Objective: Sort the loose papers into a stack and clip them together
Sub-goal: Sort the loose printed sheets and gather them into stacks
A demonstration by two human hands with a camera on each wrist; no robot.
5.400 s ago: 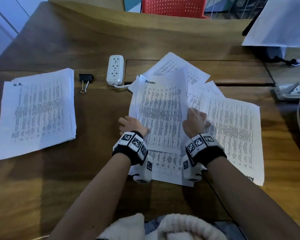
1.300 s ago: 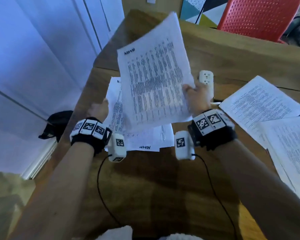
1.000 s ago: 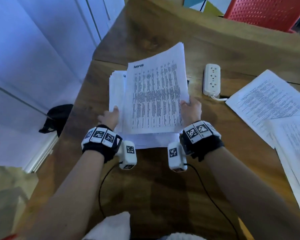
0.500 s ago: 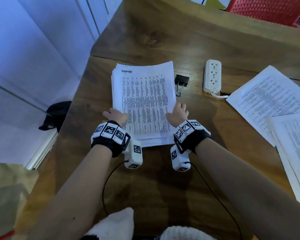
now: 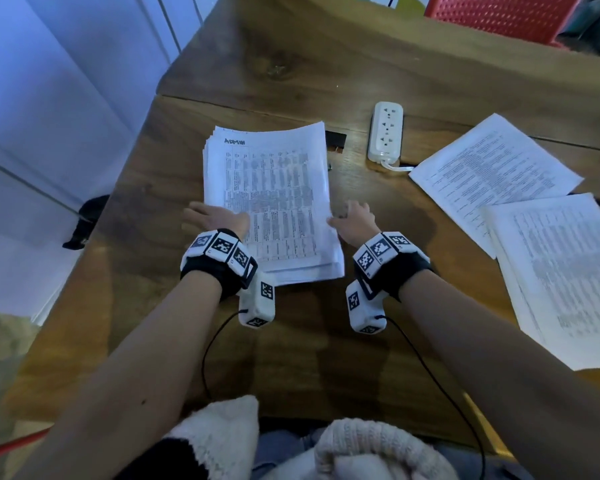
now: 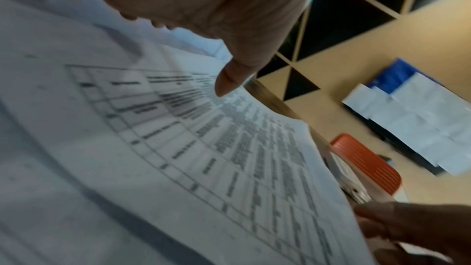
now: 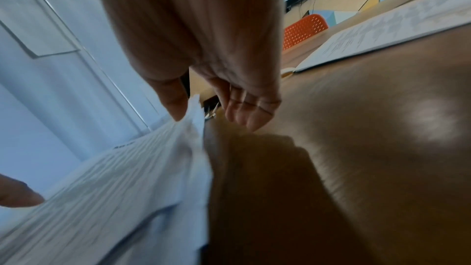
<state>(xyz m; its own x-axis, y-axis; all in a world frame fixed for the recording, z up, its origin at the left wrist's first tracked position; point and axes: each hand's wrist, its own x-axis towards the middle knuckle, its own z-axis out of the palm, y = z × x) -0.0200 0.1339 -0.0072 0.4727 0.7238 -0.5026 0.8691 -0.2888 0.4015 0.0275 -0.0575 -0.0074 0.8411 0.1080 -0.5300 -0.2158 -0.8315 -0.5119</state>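
A stack of printed papers (image 5: 267,202) headed "ADMIN" lies on the wooden desk (image 5: 326,358). My left hand (image 5: 215,218) lies flat on the stack's left edge, its thumb hovering over the top sheet (image 6: 178,148). At the stack's right edge is my right hand (image 5: 352,220). Its thumb (image 7: 175,104) touches the sheets' edge (image 7: 196,120), and its fingers (image 7: 244,112) hang loosely curled beside them, holding nothing. A black binder clip (image 5: 335,142) lies past the stack's far right corner, partly hidden by it, and shows just beyond my fingers (image 7: 211,108).
A white power strip (image 5: 385,131) lies right of the clip. More loose printed sheets (image 5: 492,174) and a second pile (image 5: 561,271) lie at the desk's right. The desk's left edge runs close to the stack, with floor below. A red chair (image 5: 499,12) stands behind.
The sheets I carried over from the right now lie on the left stack. Both hands have let go; the right hand slid off to the stack's right edge.
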